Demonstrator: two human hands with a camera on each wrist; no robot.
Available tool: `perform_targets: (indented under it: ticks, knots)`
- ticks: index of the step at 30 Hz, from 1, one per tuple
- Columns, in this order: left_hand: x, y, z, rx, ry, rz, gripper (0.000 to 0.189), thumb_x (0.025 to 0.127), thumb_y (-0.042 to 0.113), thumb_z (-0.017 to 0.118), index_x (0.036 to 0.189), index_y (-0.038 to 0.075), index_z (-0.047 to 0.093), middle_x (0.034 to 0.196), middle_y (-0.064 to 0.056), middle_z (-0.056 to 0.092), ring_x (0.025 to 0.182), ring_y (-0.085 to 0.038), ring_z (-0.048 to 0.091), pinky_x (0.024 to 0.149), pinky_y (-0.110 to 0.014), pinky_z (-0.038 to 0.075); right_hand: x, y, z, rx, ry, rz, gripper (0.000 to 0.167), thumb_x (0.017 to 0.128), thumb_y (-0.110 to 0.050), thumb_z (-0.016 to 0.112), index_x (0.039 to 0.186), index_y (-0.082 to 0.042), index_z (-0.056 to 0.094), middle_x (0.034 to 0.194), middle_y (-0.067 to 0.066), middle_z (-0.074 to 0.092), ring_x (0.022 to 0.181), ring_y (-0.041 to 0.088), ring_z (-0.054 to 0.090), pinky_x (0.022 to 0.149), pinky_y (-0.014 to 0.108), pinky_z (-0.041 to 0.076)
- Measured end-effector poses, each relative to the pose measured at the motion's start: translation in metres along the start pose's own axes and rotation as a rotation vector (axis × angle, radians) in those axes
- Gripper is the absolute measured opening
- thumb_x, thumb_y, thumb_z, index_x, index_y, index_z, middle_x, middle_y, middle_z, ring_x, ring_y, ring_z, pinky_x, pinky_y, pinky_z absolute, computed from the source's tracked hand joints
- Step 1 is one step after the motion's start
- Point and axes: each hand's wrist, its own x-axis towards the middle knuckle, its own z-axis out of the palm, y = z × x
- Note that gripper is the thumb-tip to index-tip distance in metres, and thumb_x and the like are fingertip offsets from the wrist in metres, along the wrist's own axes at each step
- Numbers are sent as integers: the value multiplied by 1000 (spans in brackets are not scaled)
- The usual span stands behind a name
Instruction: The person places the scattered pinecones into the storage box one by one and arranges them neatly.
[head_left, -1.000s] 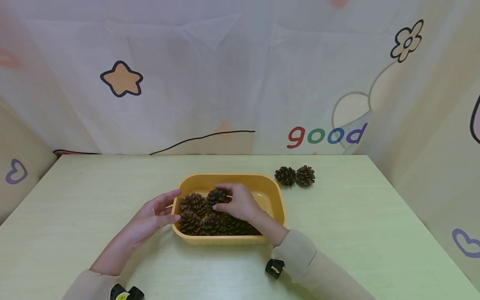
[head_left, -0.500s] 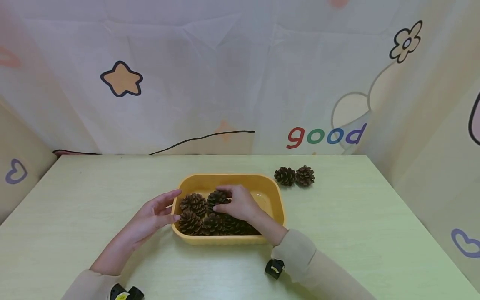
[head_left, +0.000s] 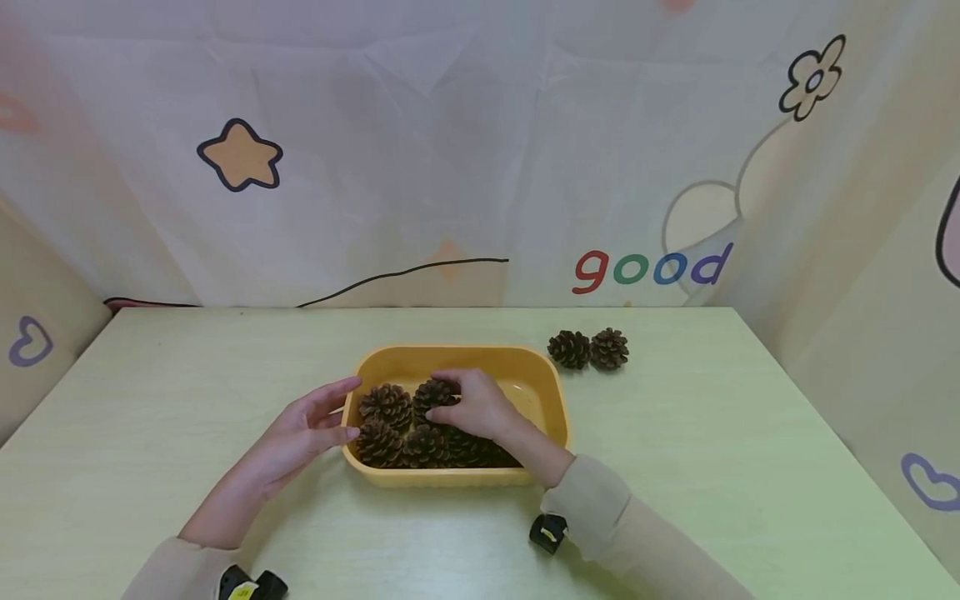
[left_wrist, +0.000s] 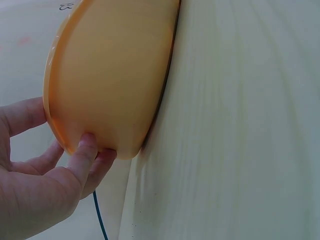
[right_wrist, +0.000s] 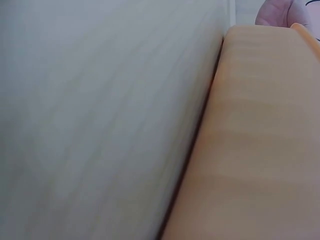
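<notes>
A yellow plastic basin [head_left: 450, 477] stands on the table with several brown pine cones [head_left: 386, 406] inside, mostly along its left and near sides. My left hand [head_left: 303, 437] holds the basin's left end. In the left wrist view, the thumb of that hand [left_wrist: 37, 185] goes over the rim while fingertips [left_wrist: 86, 142] touch the outer wall. Reaching over the near rim, my right hand [head_left: 480, 406] pinches a pine cone [head_left: 432, 398] between thumb and fingers inside the basin. The right wrist view shows the basin's outer wall [right_wrist: 250, 130]; the right hand is out of sight there.
Two more pine cones [head_left: 588, 349] lie side by side on the table [head_left: 712, 433], behind the basin's right corner. A printed curtain [head_left: 420, 167] hangs at the table's back edge. A thin dark cable [left_wrist: 100, 217] shows in the left wrist view.
</notes>
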Motion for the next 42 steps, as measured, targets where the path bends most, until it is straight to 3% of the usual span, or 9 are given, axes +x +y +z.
perform_targets:
  ticks: [7, 18, 30, 42]
  knots:
    - [-1, 1, -1, 10, 6, -13, 69, 85, 3, 59, 143, 3, 22, 145, -24, 21, 129, -42, 28, 96, -38, 39, 1, -1, 0, 14, -29, 7, 54, 81, -15, 68, 130, -4, 49, 132, 13, 48, 120, 32, 45, 96, 44, 39]
    - [1, 0, -1, 9, 5, -13, 69, 85, 4, 60, 143, 3, 23, 145, -24, 21, 129, -43, 27, 97, -39, 38, -1, 2, -7, 171, -17, 18, 56, 80, -12, 69, 131, -2, 47, 133, 13, 49, 123, 29, 43, 99, 40, 37]
    - [-1, 0, -1, 0, -4, 2, 69, 85, 4, 59, 143, 2, 22, 145, -25, 20, 129, -44, 27, 95, -35, 40, -13, 14, -43, 324, 35, -55, 55, 82, -8, 67, 131, 3, 45, 134, 16, 46, 125, 30, 40, 103, 40, 31]
    - [-1, 1, 0, -14, -11, 6, 70, 85, 4, 60, 143, 1, 21, 145, -25, 19, 128, -44, 28, 91, -29, 43, -28, 36, -79, 360, 104, -73, 54, 82, -10, 67, 131, 1, 46, 132, 20, 47, 124, 30, 43, 101, 39, 33]
